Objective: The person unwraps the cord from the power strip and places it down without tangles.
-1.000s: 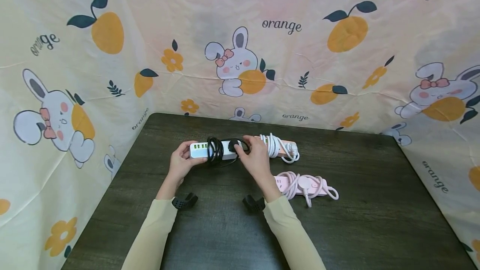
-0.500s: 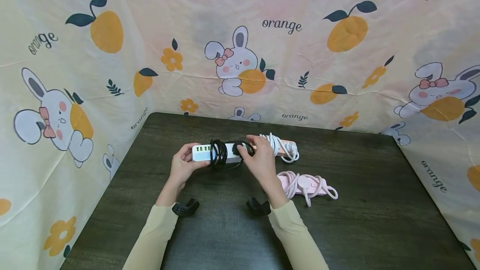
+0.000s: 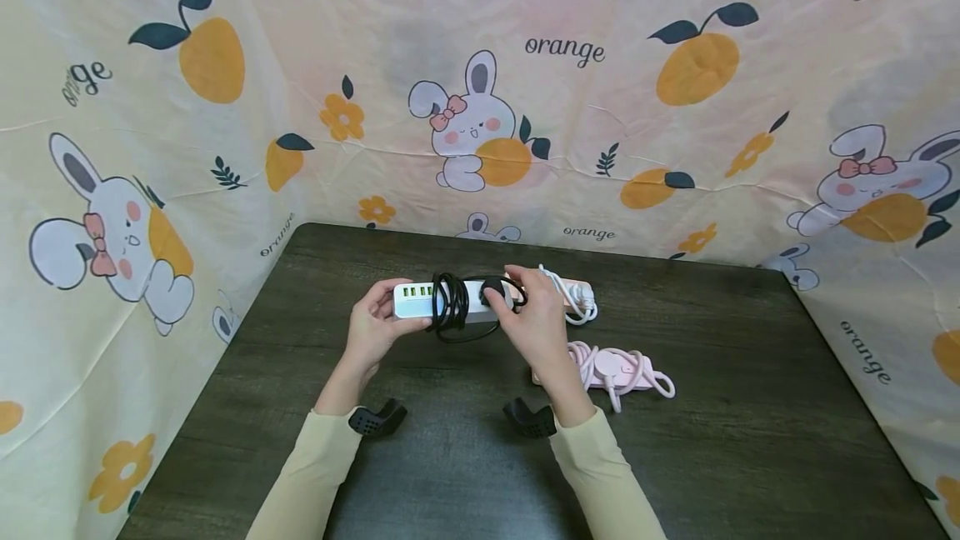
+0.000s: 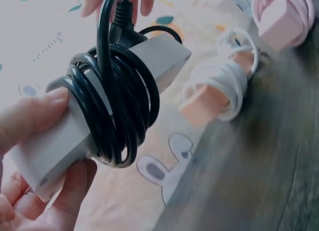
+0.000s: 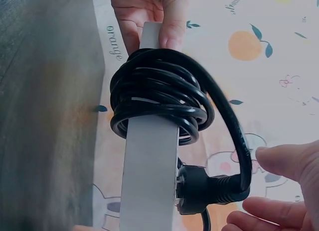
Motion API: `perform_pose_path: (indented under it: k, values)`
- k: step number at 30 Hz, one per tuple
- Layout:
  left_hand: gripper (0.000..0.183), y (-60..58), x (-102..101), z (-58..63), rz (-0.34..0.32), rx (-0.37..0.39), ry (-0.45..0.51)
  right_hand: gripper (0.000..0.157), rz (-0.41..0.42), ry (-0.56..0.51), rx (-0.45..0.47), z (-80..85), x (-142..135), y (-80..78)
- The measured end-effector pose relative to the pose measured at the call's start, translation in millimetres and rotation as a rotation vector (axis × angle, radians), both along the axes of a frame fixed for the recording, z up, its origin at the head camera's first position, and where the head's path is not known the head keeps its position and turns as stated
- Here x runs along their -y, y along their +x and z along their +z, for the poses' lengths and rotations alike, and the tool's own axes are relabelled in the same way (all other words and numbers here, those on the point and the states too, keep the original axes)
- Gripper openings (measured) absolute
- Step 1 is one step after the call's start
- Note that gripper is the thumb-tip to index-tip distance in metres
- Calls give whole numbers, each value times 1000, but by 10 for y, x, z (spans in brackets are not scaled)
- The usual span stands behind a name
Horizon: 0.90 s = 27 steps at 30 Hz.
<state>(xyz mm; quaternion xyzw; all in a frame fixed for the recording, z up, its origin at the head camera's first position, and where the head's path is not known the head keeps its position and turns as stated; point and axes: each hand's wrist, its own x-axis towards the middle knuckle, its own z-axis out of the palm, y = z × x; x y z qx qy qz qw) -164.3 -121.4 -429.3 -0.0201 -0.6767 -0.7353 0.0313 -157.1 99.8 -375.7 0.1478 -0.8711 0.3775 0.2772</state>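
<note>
My left hand (image 3: 375,323) grips one end of a white power strip (image 3: 412,302), thumb on one face and fingers on the other. A black cord (image 5: 159,86) is wound several times around the strip's middle. The cord's black plug (image 5: 197,188) meets the strip's face near the other end, with a bit of its metal prongs showing. My right hand (image 3: 536,319) is at that end. In the right wrist view its thumb (image 5: 284,161) and fingers lie spread around the plug's tail, with a gap between thumb and cord. The strip is held up above the table.
On the dark table (image 3: 450,457), an orange power strip wrapped in white cord (image 3: 577,307) lies behind my right hand. A pink power strip with pink cord (image 3: 618,369) lies nearer, right of my right wrist. A printed cloth (image 3: 360,65) hangs behind the table.
Both hands and the white power strip have shifted slightly to the right. My left hand keeps its grip, and my right hand stays by the plug.
</note>
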Motion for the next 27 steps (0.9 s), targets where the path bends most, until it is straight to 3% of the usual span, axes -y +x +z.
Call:
perform_pose_path:
  k: [18,27]
  values:
    - [60,111,-379,220,-83,-24,41,34,-42,-2,-23,220,-322,176]
    - [60,121,-533,242,-121,-48,90,34,-116,85,20,299,-455,287]
